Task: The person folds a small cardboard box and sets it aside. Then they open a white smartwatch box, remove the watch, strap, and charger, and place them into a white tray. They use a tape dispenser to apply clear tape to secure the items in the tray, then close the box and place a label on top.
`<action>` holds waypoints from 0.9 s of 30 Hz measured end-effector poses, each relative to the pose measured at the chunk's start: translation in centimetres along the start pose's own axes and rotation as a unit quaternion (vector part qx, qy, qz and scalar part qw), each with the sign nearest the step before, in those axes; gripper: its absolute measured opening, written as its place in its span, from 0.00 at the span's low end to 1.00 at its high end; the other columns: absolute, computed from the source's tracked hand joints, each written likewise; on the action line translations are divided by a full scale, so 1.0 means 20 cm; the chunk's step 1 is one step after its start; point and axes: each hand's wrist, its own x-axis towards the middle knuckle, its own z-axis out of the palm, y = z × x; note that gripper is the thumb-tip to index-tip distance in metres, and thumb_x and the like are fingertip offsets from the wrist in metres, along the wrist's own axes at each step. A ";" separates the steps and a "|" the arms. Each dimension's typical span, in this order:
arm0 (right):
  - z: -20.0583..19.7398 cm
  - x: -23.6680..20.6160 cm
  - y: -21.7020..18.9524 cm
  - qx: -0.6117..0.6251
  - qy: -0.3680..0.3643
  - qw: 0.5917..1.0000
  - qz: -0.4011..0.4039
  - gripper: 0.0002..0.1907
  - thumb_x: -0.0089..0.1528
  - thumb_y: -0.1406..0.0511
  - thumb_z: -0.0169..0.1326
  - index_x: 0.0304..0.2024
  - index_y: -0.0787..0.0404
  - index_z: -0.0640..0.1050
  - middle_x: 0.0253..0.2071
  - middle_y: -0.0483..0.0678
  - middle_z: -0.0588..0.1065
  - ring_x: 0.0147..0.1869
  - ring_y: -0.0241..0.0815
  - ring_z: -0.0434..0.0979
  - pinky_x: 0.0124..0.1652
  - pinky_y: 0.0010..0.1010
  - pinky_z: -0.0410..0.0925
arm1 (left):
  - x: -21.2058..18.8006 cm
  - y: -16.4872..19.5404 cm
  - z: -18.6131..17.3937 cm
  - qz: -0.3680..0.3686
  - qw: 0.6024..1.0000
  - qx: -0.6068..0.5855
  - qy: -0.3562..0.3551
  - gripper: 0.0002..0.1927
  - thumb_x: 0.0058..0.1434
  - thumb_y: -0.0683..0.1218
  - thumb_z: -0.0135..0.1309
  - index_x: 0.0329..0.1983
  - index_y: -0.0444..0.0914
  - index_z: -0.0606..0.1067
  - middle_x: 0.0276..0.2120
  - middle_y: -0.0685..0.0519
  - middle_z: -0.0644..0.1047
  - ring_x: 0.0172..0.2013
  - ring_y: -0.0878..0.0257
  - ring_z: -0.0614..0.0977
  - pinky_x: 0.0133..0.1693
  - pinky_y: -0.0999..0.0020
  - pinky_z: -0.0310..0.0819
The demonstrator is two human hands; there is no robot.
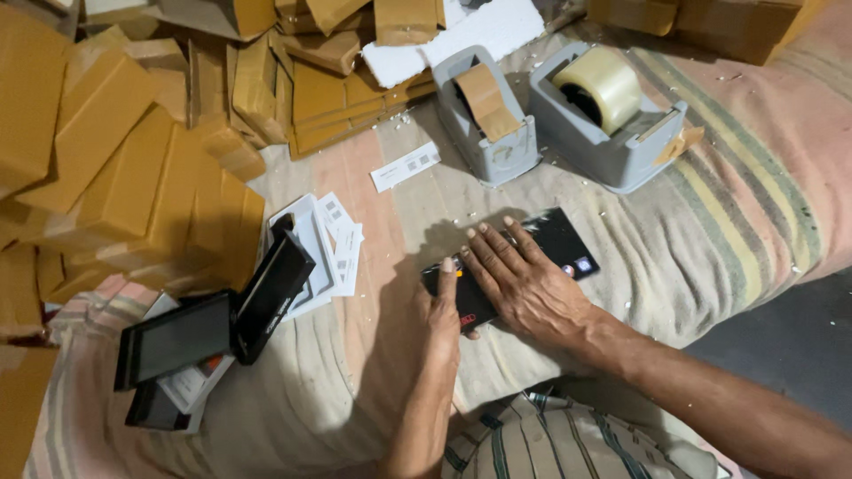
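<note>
Both hands press on a flat black box (532,257) lying on the striped cloth (737,213): the right hand (524,284) lies flat across its middle with fingers spread, and the left hand (444,306) grips its near-left edge, thumb on top. Only the box's far-right end shows uncovered, with bare cloth beyond that edge. Behind the box, well apart, stand two grey tape dispensers (550,115), one with brown tape, one with clear. Left of the box lie white paper labels (342,244) and open black boxes (222,324), then a heap of brown cartons (133,160) crowding that side.
</note>
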 end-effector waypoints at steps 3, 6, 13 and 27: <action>0.05 -0.06 0.14 -0.076 0.031 0.996 0.022 0.35 0.58 0.61 0.52 0.67 0.70 0.67 0.69 0.63 0.66 0.74 0.58 0.63 0.73 0.53 0.50 | 0.05 0.03 -0.03 -0.028 0.999 -0.030 0.016 0.32 0.57 0.67 0.54 0.49 0.37 0.73 0.32 0.51 0.79 0.20 0.64 0.80 0.09 0.67 0.67; 0.05 -0.19 0.33 -0.181 -0.052 0.968 0.165 0.28 0.59 0.64 0.50 0.61 0.66 0.70 0.67 0.61 0.68 0.73 0.58 0.65 0.70 0.50 0.56 | 0.10 0.00 -0.08 -0.029 0.999 -0.024 0.032 0.31 0.60 0.67 0.54 0.49 0.36 0.74 0.31 0.46 0.80 0.19 0.63 0.79 0.09 0.68 0.65; -0.18 -0.52 0.54 0.088 0.177 0.912 0.359 0.07 0.71 0.67 0.57 0.49 0.60 0.83 0.54 0.49 0.79 0.58 0.45 0.77 0.56 0.35 0.72 | 0.08 0.03 0.00 0.093 0.988 0.116 0.031 0.34 0.69 0.66 0.54 0.56 0.29 0.74 0.41 0.44 0.80 0.40 0.55 0.81 0.41 0.54 0.76; -0.19 -0.20 1.12 0.429 0.107 0.778 0.446 0.25 0.68 0.60 0.53 0.64 0.68 0.72 0.52 0.57 0.78 0.57 0.47 0.76 0.54 0.36 0.67 | 0.00 0.32 0.22 0.362 0.744 0.536 -0.167 0.48 0.48 0.70 0.67 0.71 0.55 0.66 0.63 0.42 0.66 0.61 0.42 0.65 0.60 0.41 0.54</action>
